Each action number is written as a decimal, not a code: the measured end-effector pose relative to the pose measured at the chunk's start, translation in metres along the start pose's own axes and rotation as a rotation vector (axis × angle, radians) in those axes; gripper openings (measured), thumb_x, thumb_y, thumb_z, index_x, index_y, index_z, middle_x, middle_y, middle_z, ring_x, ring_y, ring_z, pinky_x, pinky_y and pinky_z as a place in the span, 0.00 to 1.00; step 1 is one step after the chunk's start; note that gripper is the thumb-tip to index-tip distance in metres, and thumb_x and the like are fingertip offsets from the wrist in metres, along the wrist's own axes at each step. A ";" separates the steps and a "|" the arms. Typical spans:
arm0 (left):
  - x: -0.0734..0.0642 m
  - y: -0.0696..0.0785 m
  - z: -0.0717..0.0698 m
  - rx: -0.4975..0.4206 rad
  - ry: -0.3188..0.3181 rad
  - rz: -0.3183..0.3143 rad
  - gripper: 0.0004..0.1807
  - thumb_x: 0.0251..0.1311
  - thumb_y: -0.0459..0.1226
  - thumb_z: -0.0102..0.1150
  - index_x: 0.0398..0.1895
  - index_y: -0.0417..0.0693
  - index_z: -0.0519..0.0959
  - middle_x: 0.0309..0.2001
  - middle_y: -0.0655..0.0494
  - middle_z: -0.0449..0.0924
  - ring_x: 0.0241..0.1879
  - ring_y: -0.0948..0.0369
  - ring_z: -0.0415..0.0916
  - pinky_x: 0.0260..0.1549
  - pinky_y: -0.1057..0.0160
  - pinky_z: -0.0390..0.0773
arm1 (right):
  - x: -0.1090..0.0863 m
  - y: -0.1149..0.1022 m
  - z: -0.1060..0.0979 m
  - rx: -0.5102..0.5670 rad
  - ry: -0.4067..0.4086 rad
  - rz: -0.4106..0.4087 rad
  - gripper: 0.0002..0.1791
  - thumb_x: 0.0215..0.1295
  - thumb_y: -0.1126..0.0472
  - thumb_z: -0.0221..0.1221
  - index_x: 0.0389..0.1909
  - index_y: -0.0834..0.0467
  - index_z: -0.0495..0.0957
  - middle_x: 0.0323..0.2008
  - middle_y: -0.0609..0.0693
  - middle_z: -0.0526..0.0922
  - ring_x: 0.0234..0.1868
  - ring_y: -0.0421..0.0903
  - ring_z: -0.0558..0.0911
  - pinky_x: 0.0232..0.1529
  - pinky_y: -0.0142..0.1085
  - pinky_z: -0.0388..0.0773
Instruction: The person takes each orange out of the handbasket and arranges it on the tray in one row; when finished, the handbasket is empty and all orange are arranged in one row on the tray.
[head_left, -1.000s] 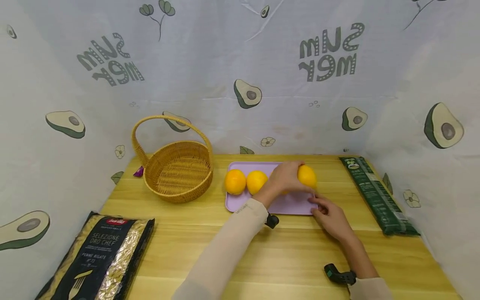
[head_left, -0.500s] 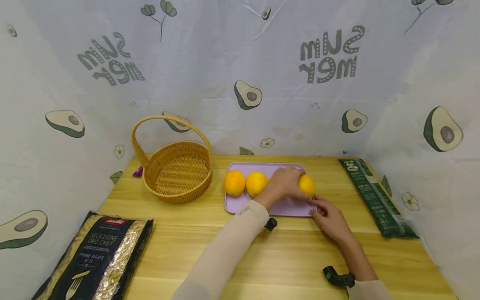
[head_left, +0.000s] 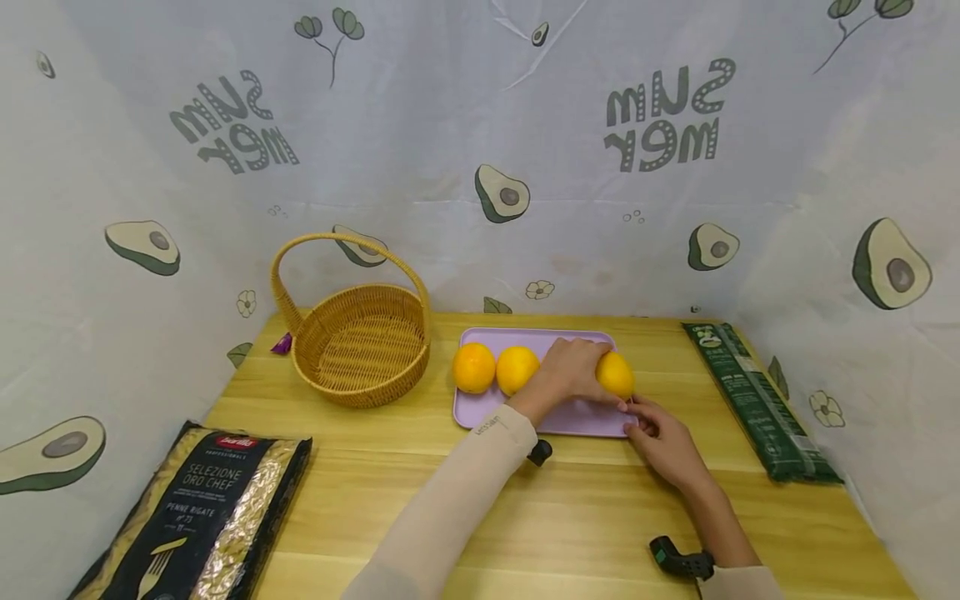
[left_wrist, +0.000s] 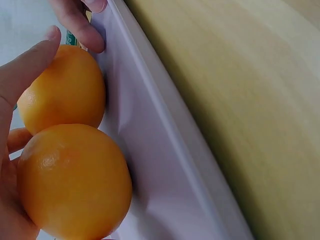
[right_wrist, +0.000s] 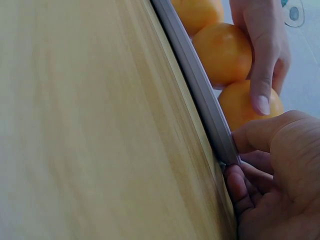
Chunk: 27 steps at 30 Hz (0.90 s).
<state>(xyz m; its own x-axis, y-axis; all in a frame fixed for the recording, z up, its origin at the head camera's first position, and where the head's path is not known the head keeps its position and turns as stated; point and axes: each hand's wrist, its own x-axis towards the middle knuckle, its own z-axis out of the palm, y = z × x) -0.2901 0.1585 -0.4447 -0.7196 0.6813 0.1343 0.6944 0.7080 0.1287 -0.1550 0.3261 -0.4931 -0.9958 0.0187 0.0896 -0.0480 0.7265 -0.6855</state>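
Observation:
My left hand (head_left: 566,375) reaches across the lilac tray (head_left: 480,335) and grips the orange (head_left: 617,377) at its right end. In the left wrist view, the thumb lies over this far orange (left_wrist: 70,92), and a nearer orange (left_wrist: 75,182) sits against the palm. Two more, a left-end orange (head_left: 474,368) and its neighbour (head_left: 517,370), rest in a row on the tray. My right hand (head_left: 663,442) pinches the tray's near right corner. In the right wrist view its thumb and fingers are at the tray rim (right_wrist: 200,95), close to the left thumb.
A wicker basket (head_left: 408,375) with a tall handle stands left of the tray. A black-and-gold penne bag (head_left: 195,508) lies at front left, a long green packet (head_left: 757,400) at right. A small purple wrapper (head_left: 282,343) shows behind the basket. A printed cloth (head_left: 420,150) surrounds the table.
The orange in my left hand has come down and slightly nearer at the tray's right end, the hand following it. My right hand stays at the corner.

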 end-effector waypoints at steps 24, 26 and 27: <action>-0.083 -0.058 -0.060 -0.318 0.129 0.007 0.43 0.48 0.68 0.72 0.65 0.59 0.78 0.61 0.62 0.82 0.60 0.61 0.79 0.59 0.59 0.79 | -0.001 0.007 -0.040 0.007 -0.129 0.060 0.22 0.78 0.54 0.56 0.63 0.63 0.79 0.71 0.66 0.71 0.58 0.59 0.79 0.45 0.24 0.75; -0.096 -0.069 -0.071 -0.345 0.135 0.013 0.40 0.48 0.66 0.73 0.61 0.57 0.80 0.56 0.60 0.85 0.55 0.60 0.81 0.53 0.61 0.80 | -0.001 0.008 -0.054 -0.038 -0.115 0.025 0.21 0.79 0.54 0.55 0.63 0.64 0.79 0.67 0.68 0.75 0.55 0.60 0.81 0.45 0.30 0.79; -0.102 -0.074 -0.076 -0.348 0.144 0.024 0.39 0.48 0.65 0.74 0.60 0.56 0.81 0.54 0.59 0.85 0.52 0.59 0.81 0.51 0.61 0.80 | -0.002 0.008 -0.062 -0.054 -0.109 0.021 0.22 0.79 0.53 0.54 0.63 0.64 0.78 0.66 0.69 0.76 0.55 0.62 0.82 0.44 0.33 0.81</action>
<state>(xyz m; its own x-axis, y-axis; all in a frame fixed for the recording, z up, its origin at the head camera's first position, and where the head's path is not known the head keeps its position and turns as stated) -0.2673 0.0221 -0.3932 -0.7120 0.6460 0.2753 0.6897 0.5698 0.4468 -0.1491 0.3740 -0.4541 -0.9992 -0.0387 -0.0058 -0.0258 0.7629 -0.6460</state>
